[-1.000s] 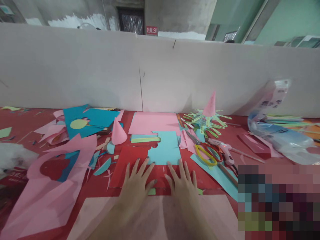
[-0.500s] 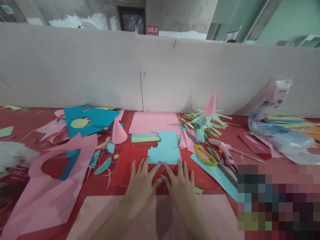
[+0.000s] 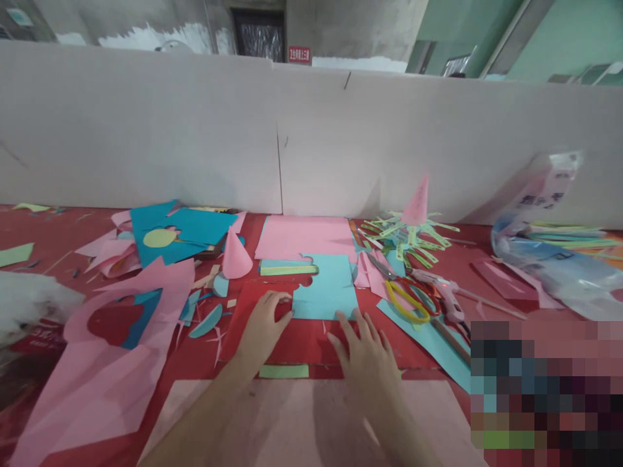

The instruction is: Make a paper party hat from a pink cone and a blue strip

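Far left, blurred lettering on a plastic bag (image 3: 41, 334), unreadable. Next, left hand (image 3: 263, 331) with fingers curled, grip unclear, at left edge of notched cyan paper (image 3: 327, 292), flat on red card (image 3: 292, 344). Above, red sign (image 3: 300, 54), legible 卫生间…上三楼. Then right hand (image 3: 370, 350), fingers spread, ungripping, by paper's lower edge. Far right, transparent packaging (image 3: 559, 259), black characters too blurred.

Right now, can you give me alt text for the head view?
The left hand is at the left edge and the right hand at the near right corner of a light-blue sheet overlapping red card. A pink cone stands left; scissors and a glue gun lie right.
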Action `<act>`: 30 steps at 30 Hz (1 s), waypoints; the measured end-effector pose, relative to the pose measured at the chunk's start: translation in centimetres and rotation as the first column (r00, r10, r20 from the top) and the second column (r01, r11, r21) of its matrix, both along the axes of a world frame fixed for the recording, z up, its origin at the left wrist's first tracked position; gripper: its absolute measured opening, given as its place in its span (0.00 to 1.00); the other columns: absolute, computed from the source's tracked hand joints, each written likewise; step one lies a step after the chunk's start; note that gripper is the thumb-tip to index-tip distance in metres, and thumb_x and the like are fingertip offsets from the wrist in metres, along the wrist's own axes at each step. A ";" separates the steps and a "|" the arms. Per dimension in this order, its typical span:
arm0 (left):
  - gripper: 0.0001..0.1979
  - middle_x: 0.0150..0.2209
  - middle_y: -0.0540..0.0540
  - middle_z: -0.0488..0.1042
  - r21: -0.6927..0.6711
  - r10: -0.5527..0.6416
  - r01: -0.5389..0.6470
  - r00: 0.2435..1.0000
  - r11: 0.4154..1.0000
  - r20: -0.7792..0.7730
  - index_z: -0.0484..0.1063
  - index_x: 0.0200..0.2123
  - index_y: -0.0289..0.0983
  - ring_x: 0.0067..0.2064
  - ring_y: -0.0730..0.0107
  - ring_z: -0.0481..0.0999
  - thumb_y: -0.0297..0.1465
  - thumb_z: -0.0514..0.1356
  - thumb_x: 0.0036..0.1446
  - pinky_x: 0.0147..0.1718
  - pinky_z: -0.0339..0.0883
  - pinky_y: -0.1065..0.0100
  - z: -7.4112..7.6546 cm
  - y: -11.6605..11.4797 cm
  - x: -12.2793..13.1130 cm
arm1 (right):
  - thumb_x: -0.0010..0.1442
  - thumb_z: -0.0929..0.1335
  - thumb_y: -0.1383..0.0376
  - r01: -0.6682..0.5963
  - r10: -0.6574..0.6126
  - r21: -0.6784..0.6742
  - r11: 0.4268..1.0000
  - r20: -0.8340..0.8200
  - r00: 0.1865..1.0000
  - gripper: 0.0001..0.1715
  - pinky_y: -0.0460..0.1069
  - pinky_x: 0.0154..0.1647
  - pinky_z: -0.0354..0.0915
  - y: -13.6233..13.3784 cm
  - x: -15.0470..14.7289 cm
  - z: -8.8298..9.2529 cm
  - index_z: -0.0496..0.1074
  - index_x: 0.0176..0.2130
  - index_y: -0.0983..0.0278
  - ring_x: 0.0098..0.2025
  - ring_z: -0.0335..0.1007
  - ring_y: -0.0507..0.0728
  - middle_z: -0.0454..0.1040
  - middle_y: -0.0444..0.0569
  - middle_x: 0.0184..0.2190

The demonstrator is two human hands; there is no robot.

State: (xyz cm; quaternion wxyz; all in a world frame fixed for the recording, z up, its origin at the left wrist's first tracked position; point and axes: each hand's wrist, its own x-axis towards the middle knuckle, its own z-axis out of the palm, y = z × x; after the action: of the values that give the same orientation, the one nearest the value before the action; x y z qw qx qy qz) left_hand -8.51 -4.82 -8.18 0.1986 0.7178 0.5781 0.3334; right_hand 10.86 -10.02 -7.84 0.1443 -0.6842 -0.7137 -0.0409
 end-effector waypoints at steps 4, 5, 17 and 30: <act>0.09 0.40 0.47 0.68 0.003 0.020 -0.020 1.000 1.000 0.019 0.66 0.38 0.40 0.45 0.66 0.67 0.27 0.54 0.52 0.46 0.62 0.62 -0.1 -0.1 0.2 | 0.60 0.58 0.60 -0.024 0.017 -0.030 0.999 -0.227 0.974 0.20 0.52 0.41 0.63 2.5 2.5 1.3 0.68 0.49 0.62 0.44 0.69 0.59 0.71 0.54 0.45; 0.08 0.40 0.48 0.68 0.003 0.026 -0.026 0.999 1.000 0.022 0.66 0.38 0.40 0.45 0.65 0.67 0.27 0.54 0.52 0.45 0.62 0.62 0.0 -0.1 0.2 | 0.60 0.59 0.61 -0.027 0.026 0.002 1.000 -0.281 0.959 0.19 0.50 0.39 0.63 3.3 3.2 1.5 0.69 0.47 0.63 0.42 0.69 0.57 0.71 0.53 0.43; 0.07 0.42 0.47 0.66 -0.022 0.095 -0.097 0.993 0.995 -0.062 0.68 0.33 0.40 0.45 0.61 0.65 0.36 0.56 0.52 0.45 0.60 0.56 0.1 0.2 0.7 | 0.58 0.60 0.53 0.035 0.071 0.185 0.982 -0.538 0.840 0.20 0.50 0.35 0.62 4.8 3.5 0.5 0.73 0.36 0.63 0.33 0.65 0.55 0.69 0.50 0.32; 0.02 0.46 0.47 0.64 -0.015 0.092 -0.093 0.992 0.996 -0.082 0.65 0.28 0.40 0.48 0.62 0.64 0.31 0.56 0.52 0.48 0.58 0.56 -0.2 0.1 0.6 | 0.56 0.63 0.58 0.043 -0.033 0.009 0.999 -0.500 0.865 0.12 0.48 0.29 0.58 5.1 4.4 -1.0 0.64 0.26 0.63 0.27 0.61 0.53 0.65 0.46 0.27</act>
State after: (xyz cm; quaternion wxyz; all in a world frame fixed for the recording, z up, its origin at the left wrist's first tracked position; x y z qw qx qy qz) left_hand -7.95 -4.75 -8.36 0.1659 0.7013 0.6215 0.3072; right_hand 15.25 -4.96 -8.85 0.3300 -0.6838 -0.6381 0.1275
